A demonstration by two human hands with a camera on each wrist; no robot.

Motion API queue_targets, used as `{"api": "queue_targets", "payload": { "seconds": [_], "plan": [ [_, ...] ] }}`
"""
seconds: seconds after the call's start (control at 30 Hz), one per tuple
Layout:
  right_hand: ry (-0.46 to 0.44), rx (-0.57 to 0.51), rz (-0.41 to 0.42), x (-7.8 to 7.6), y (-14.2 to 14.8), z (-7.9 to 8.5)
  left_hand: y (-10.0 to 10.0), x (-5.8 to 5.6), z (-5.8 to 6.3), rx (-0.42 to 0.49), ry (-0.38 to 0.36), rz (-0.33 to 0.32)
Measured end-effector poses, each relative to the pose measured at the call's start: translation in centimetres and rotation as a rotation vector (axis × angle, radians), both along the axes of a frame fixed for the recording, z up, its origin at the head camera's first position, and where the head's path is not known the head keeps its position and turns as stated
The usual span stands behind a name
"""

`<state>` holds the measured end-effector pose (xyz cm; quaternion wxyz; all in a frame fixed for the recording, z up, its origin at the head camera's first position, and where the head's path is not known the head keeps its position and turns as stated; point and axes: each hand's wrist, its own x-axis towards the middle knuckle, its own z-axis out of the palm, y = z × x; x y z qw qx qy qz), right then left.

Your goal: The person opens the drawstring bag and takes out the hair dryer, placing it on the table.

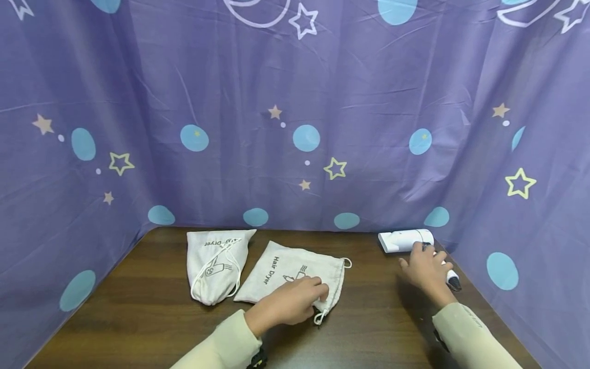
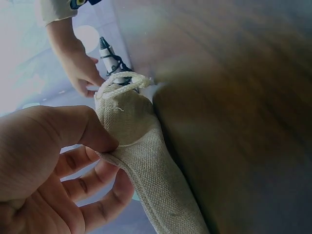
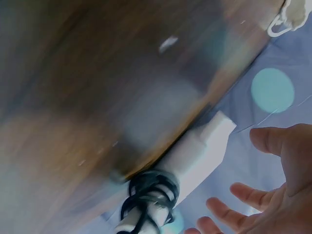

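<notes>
My left hand [image 1: 295, 300] is over a cream cloth drawstring bag [image 1: 295, 259] printed "Hair Dryer". In the left wrist view its thumb and fingers pinch the bag's fabric [image 2: 156, 170] near the corded mouth. The bag lies flat on the table. At the right, my right hand [image 1: 426, 269] hovers over a white hair dryer [image 1: 401, 241] with its fingers spread. A dark cord [image 3: 153, 190] is wound around the dryer's handle. In the right wrist view the fingers are apart from the dryer body [image 3: 195, 156].
A second cream drawstring bag [image 1: 207, 251], its cord lying across the front, rests at the left of the brown wooden table [image 1: 364, 328]. A purple curtain [image 1: 258, 169] with stars and blue dots encloses the table's back and sides.
</notes>
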<state>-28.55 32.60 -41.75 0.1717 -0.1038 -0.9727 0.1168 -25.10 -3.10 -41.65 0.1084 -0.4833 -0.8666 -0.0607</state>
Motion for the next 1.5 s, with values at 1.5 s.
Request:
{"api": "queue_targets", "payload": {
  "seconds": [1.5],
  "plan": [
    [0.012,0.098,0.469,-1.8,-13.2,-1.0,0.3,0.3,0.3,-0.036,-0.06,-0.025]
  ]
}}
